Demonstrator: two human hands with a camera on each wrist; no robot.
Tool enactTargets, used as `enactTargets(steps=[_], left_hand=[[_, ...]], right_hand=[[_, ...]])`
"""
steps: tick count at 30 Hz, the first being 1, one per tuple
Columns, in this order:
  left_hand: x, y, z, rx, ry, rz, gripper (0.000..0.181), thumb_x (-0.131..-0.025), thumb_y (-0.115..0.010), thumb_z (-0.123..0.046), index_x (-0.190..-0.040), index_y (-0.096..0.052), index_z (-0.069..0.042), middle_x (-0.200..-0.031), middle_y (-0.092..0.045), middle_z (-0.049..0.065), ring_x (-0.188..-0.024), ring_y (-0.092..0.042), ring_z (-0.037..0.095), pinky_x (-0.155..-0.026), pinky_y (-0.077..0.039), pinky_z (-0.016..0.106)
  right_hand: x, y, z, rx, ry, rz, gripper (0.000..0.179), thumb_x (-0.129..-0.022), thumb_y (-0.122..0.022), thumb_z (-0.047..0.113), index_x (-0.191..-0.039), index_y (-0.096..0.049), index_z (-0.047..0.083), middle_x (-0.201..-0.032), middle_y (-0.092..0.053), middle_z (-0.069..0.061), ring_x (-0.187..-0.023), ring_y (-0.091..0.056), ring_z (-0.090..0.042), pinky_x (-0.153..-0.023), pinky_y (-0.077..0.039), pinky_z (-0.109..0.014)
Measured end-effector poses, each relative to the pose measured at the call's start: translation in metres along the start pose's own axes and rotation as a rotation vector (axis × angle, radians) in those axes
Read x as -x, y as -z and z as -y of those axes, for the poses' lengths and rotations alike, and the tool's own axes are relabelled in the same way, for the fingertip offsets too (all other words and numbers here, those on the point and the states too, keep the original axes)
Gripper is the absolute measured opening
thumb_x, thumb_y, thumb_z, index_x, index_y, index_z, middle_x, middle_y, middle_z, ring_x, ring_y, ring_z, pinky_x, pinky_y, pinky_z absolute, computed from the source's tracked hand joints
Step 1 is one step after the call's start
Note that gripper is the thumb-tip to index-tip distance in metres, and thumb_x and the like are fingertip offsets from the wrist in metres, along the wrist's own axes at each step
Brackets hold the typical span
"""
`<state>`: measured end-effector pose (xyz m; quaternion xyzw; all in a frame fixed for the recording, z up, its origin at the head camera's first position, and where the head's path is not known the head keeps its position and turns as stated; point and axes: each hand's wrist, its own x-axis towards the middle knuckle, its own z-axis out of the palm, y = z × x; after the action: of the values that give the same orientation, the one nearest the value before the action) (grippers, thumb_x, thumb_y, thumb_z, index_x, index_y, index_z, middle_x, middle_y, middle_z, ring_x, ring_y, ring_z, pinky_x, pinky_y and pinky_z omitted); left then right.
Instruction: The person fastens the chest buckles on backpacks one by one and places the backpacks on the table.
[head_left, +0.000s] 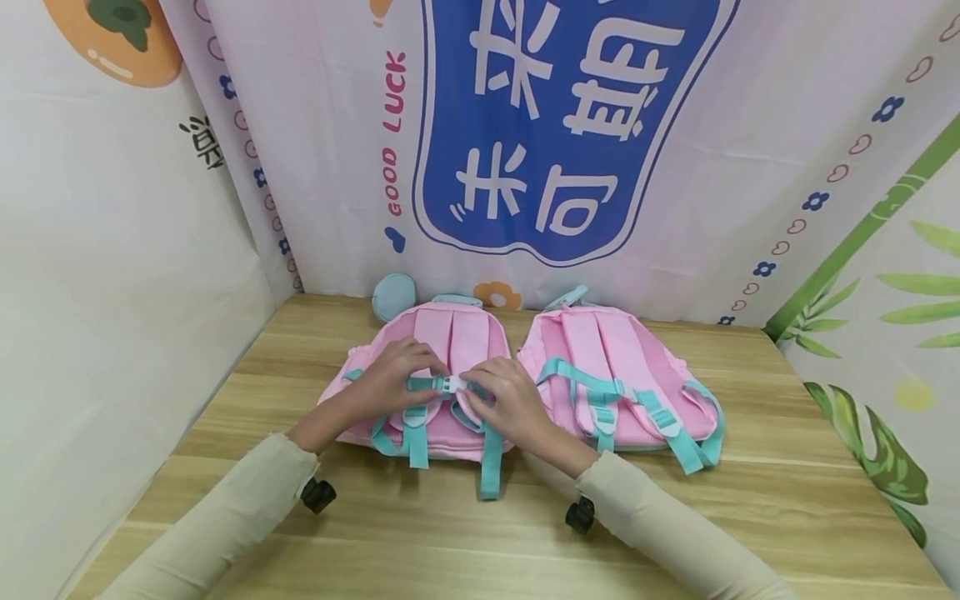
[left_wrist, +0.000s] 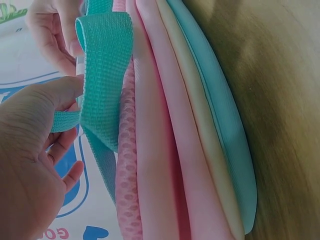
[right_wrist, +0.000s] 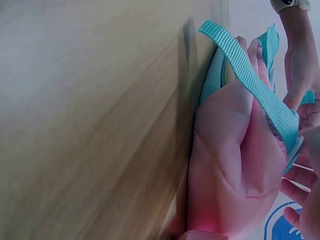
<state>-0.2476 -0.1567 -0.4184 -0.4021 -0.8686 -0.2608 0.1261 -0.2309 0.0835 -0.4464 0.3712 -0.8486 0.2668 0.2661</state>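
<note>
A pink backpack [head_left: 431, 333] with teal straps lies on the table, its shoulder-strap side facing up. Over its middle sits a white plastic side-release buckle [head_left: 453, 384] on a teal strap. My left hand [head_left: 396, 377] pinches the buckle's left end where the teal webbing [head_left: 422, 383] enters it. From the other side, my right hand [head_left: 510, 398] grips the buckle's right end between thumb and fingers. In the left wrist view a loop of teal strap [left_wrist: 106, 80] hides much of the buckle. A loose strap [right_wrist: 250, 75] crosses the pack's side in the right wrist view.
A second pink backpack [head_left: 622, 333] lies close on the right, its teal chest strap [head_left: 588, 379] running across it. A round light-blue piece [head_left: 393, 297] is at the first pack's upper left. Printed cloth [head_left: 337, 167] hangs behind the wooden table [head_left: 465, 550].
</note>
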Motion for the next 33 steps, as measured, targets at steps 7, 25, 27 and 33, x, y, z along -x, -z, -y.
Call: enactTargets(steps=[7,25,27,33], left_hand=[[-0.0005,-0.0011,-0.0019,-0.013,0.006,0.014,0.020,-0.084,-0.083,-0.012,-0.102,-0.074,-0.012,-0.102,-0.072,0.000,-0.102,-0.055,0.021,-0.093,-0.045,0.046],[0.0008,0.0000,-0.0005,0.002,0.011,0.005,0.023,-0.082,-0.085,-0.011,-0.103,-0.077,-0.014,-0.102,-0.072,0.000,-0.097,-0.054,0.019,-0.088,-0.043,0.041],[0.0013,-0.0004,0.0000,0.003,0.005,-0.002,0.023,-0.082,-0.085,-0.010,-0.103,-0.077,-0.014,-0.101,-0.072,0.000,-0.097,-0.054,0.019,-0.087,-0.044,0.040],[0.0013,-0.0013,0.0010,0.001,-0.009,-0.034,0.025,-0.079,-0.087,-0.011,-0.103,-0.079,-0.013,-0.100,-0.073,0.000,-0.096,-0.055,0.019,-0.085,-0.045,0.038]], right_hand=[[-0.0001,0.0005,0.0010,0.030,0.017,-0.010,0.019,-0.088,-0.080,0.017,-0.106,-0.079,0.011,-0.101,-0.077,0.000,-0.100,-0.069,-0.017,-0.096,-0.051,-0.039],[0.0002,-0.0016,0.0010,-0.014,0.024,-0.017,0.018,-0.088,-0.080,0.013,-0.106,-0.079,0.008,-0.100,-0.076,-0.003,-0.098,-0.068,-0.019,-0.092,-0.053,-0.037],[-0.0002,-0.0009,0.0016,-0.027,0.022,-0.013,0.018,-0.088,-0.079,0.013,-0.106,-0.079,0.007,-0.100,-0.076,-0.003,-0.098,-0.068,-0.020,-0.091,-0.053,-0.037],[-0.0007,-0.0003,0.0030,-0.050,0.018,-0.015,0.019,-0.087,-0.080,0.011,-0.105,-0.079,0.005,-0.099,-0.076,-0.005,-0.097,-0.067,-0.021,-0.089,-0.054,-0.036]])
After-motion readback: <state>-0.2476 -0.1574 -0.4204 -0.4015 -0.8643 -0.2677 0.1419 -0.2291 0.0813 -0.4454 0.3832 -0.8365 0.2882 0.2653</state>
